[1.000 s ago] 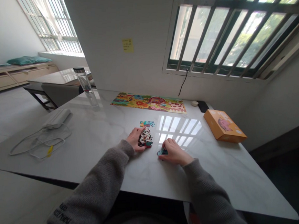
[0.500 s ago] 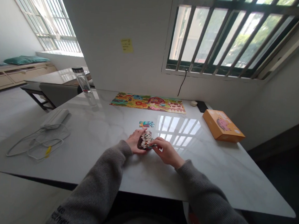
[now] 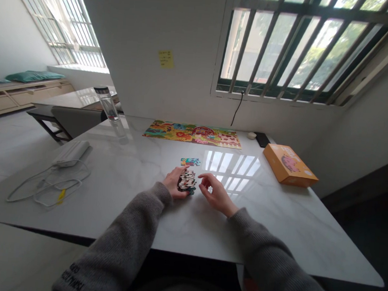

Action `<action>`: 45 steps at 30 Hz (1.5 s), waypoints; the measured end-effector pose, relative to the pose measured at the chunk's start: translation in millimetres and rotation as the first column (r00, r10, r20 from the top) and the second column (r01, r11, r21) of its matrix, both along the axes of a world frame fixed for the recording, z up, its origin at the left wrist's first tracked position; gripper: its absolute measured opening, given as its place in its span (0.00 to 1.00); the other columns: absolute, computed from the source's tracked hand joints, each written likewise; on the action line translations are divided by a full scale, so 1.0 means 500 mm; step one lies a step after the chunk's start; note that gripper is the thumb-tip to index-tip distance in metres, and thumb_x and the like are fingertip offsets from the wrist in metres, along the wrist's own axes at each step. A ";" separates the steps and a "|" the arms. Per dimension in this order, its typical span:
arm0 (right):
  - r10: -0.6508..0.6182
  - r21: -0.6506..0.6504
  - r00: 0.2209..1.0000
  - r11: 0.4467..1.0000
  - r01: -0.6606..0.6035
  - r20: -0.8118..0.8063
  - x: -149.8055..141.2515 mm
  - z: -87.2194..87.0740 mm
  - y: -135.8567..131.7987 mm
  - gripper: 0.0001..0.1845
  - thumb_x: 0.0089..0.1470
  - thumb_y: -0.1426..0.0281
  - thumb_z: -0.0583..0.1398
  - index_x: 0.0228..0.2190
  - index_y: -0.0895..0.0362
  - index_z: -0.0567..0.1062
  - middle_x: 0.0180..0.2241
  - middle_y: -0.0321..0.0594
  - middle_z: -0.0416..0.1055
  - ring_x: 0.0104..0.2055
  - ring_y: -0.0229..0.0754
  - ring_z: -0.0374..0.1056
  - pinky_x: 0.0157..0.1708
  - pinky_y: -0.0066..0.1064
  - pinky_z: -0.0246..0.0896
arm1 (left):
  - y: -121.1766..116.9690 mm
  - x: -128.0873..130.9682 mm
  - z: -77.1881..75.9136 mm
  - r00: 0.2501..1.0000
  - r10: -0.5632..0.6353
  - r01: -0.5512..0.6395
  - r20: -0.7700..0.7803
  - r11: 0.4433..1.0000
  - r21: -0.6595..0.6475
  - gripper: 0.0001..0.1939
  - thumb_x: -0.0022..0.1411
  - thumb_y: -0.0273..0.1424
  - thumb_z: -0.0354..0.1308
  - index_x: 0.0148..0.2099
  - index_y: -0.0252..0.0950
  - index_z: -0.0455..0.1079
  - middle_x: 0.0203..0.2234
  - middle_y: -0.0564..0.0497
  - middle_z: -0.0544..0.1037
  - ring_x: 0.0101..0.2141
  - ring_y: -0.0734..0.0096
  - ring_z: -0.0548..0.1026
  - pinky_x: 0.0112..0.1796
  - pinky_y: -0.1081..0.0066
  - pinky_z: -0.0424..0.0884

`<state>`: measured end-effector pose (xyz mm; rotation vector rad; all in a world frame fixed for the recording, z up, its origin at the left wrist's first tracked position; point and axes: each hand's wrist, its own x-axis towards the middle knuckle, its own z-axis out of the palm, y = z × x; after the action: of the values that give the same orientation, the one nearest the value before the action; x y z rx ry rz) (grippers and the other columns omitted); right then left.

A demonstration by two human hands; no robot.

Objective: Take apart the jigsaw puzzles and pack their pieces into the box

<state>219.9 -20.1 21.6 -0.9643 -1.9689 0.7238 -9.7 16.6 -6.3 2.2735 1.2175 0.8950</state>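
My left hand is wrapped round a stack of jigsaw puzzle pieces, its thumb at the near side and its fingers at the far side. The pieces' pale edges face up, and a few dark teal ones show at the near end. Just to the right of the stack, my right hand is held with fingers curved and apart, touching nothing. A few joined puzzle pieces, blue and yellow, lie flat beyond my left fingertips.
Farther back lies a long colourful farm-animal picture. An orange box, a black phone and a small white object are at the right. At the left stand a glass bottle and a white device with a cable.
My right hand has let go of the stack's near right edge and moved slightly right, its fingers now apart. My left hand still holds the stack, which sits a little farther left.
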 end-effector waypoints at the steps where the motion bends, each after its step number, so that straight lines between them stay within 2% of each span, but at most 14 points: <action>1: -0.025 0.007 1.000 1.000 0.024 0.019 0.003 -0.006 0.014 0.12 0.60 0.72 0.55 0.46 0.53 0.69 0.33 0.37 0.67 0.34 0.39 0.65 0.37 0.33 0.64 | 0.002 -0.012 0.000 1.000 -0.005 0.005 0.006 1.000 -0.012 0.51 0.41 0.33 0.69 0.67 0.42 0.52 0.55 0.44 0.68 0.56 0.49 0.68 0.57 0.53 0.65; 6: -0.115 0.185 0.968 0.980 0.074 0.224 0.002 -0.045 0.115 0.12 0.60 0.75 0.54 0.44 0.56 0.73 0.39 0.44 0.70 0.44 0.46 0.64 0.48 0.39 0.61 | 0.014 -0.075 -0.001 0.995 0.068 -0.068 -0.075 0.998 0.010 0.48 0.44 0.36 0.68 0.66 0.41 0.53 0.54 0.43 0.66 0.56 0.49 0.68 0.57 0.51 0.64; 10: -0.231 0.260 0.891 0.956 0.134 0.390 -0.037 -0.048 0.190 0.15 0.63 0.71 0.53 0.49 0.57 0.71 0.49 0.48 0.70 0.53 0.50 0.60 0.53 0.41 0.56 | 0.017 -0.087 0.001 0.983 0.129 -0.127 -0.128 0.992 0.028 0.48 0.45 0.39 0.67 0.67 0.41 0.52 0.55 0.42 0.64 0.57 0.48 0.65 0.56 0.50 0.64; 15: -0.311 0.207 0.769 0.950 0.234 0.559 -0.082 -0.032 0.232 0.24 0.61 0.60 0.58 0.56 0.55 0.69 0.51 0.52 0.67 0.55 0.56 0.58 0.52 0.45 0.53 | 0.015 -0.079 0.004 0.980 0.141 -0.142 -0.140 0.990 0.006 0.49 0.45 0.39 0.67 0.67 0.40 0.51 0.55 0.42 0.64 0.57 0.48 0.65 0.57 0.50 0.64; 19: -0.245 0.072 0.776 0.965 0.251 0.582 -0.060 -0.028 0.220 0.25 0.54 0.57 0.64 0.51 0.54 0.74 0.45 0.49 0.67 0.51 0.54 0.62 0.50 0.43 0.55 | 0.016 -0.079 -0.001 0.979 0.147 -0.147 -0.142 0.989 0.010 0.49 0.45 0.39 0.67 0.67 0.40 0.51 0.55 0.42 0.65 0.57 0.47 0.66 0.57 0.49 0.63; 22: -0.151 0.009 0.855 0.986 0.169 0.495 -0.012 -0.031 0.179 0.19 0.51 0.63 0.66 0.45 0.55 0.75 0.42 0.45 0.66 0.46 0.48 0.65 0.47 0.38 0.59 | 0.016 -0.077 -0.006 0.985 0.133 -0.130 -0.115 0.991 0.029 0.49 0.45 0.39 0.68 0.67 0.40 0.52 0.53 0.43 0.65 0.56 0.47 0.66 0.57 0.50 0.64; 25: -0.049 -0.044 0.947 0.997 0.067 0.316 0.042 -0.032 0.120 0.16 0.52 0.66 0.65 0.42 0.56 0.73 0.40 0.42 0.69 0.41 0.43 0.67 0.43 0.34 0.62 | 0.010 -0.066 -0.008 0.994 0.079 -0.076 -0.072 0.996 0.044 0.49 0.44 0.38 0.68 0.67 0.38 0.54 0.52 0.43 0.66 0.53 0.49 0.68 0.55 0.52 0.65; 27: -0.011 -0.180 0.979 0.983 0.048 0.202 0.072 -0.025 0.083 0.11 0.53 0.64 0.63 0.38 0.55 0.72 0.33 0.38 0.73 0.35 0.41 0.68 0.36 0.33 0.64 | 0.004 -0.051 -0.006 0.998 0.040 -0.038 -0.043 0.998 0.054 0.48 0.43 0.37 0.68 0.66 0.38 0.55 0.51 0.43 0.67 0.52 0.50 0.68 0.55 0.53 0.66; 29: 0.010 -0.375 1.000 0.927 -0.018 -0.024 0.090 -0.013 0.054 0.13 0.54 0.59 0.63 0.35 0.56 0.72 0.30 0.39 0.75 0.32 0.41 0.71 0.32 0.33 0.65 | -0.002 -0.029 -0.001 1.000 0.020 -0.019 -0.019 0.998 0.062 0.47 0.44 0.36 0.68 0.66 0.39 0.56 0.50 0.44 0.67 0.52 0.51 0.68 0.56 0.54 0.65; 31: -0.039 -0.486 0.969 0.870 -0.087 -0.244 0.093 0.003 0.036 0.17 0.53 0.56 0.64 0.37 0.56 0.71 0.30 0.40 0.77 0.31 0.41 0.72 0.31 0.32 0.66 | -0.009 -0.005 0.003 1.000 0.004 -0.004 -0.004 0.998 0.062 0.48 0.44 0.36 0.68 0.66 0.39 0.55 0.50 0.43 0.66 0.53 0.51 0.67 0.58 0.53 0.64; 34: -0.102 -0.512 0.912 0.850 -0.128 -0.396 0.079 0.020 0.020 0.23 0.50 0.56 0.67 0.43 0.57 0.73 0.30 0.40 0.78 0.30 0.40 0.73 0.31 0.31 0.65 | -0.014 0.021 0.008 1.000 -0.028 0.028 -0.001 0.998 0.064 0.48 0.45 0.38 0.69 0.66 0.36 0.54 0.52 0.41 0.65 0.56 0.47 0.65 0.59 0.50 0.62; 40: -0.111 -0.520 0.861 0.833 -0.192 -0.497 0.043 0.011 0.002 0.20 0.50 0.57 0.68 0.40 0.56 0.76 0.32 0.39 0.77 0.33 0.40 0.73 0.33 0.32 0.67 | -0.008 0.026 0.006 0.996 -0.083 0.081 0.041 0.995 0.061 0.52 0.44 0.41 0.72 0.67 0.37 0.53 0.54 0.40 0.62 0.59 0.46 0.62 0.61 0.49 0.60; 43: -0.103 -0.506 0.865 0.842 -0.187 -0.490 0.037 0.010 -0.008 0.22 0.50 0.58 0.68 0.45 0.54 0.76 0.33 0.37 0.75 0.38 0.41 0.74 0.38 0.33 0.67 | -0.004 0.018 0.002 0.994 -0.099 0.097 0.035 0.993 0.061 0.53 0.44 0.42 0.72 0.68 0.38 0.52 0.55 0.39 0.61 0.59 0.45 0.61 0.62 0.48 0.59; 45: -0.090 -0.513 0.876 0.837 -0.191 -0.473 0.035 0.014 -0.013 0.21 0.50 0.58 0.68 0.43 0.55 0.78 0.35 0.38 0.76 0.38 0.41 0.73 0.40 0.34 0.67 | -0.002 0.012 0.000 0.991 -0.127 0.126 0.033 0.991 0.055 0.54 0.45 0.43 0.71 0.69 0.38 0.50 0.55 0.39 0.60 0.60 0.45 0.61 0.62 0.48 0.58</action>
<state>237.6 -26.7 28.5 -0.9306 -1.3620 1.4646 -3.8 15.5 -6.2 2.3363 1.0329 0.9266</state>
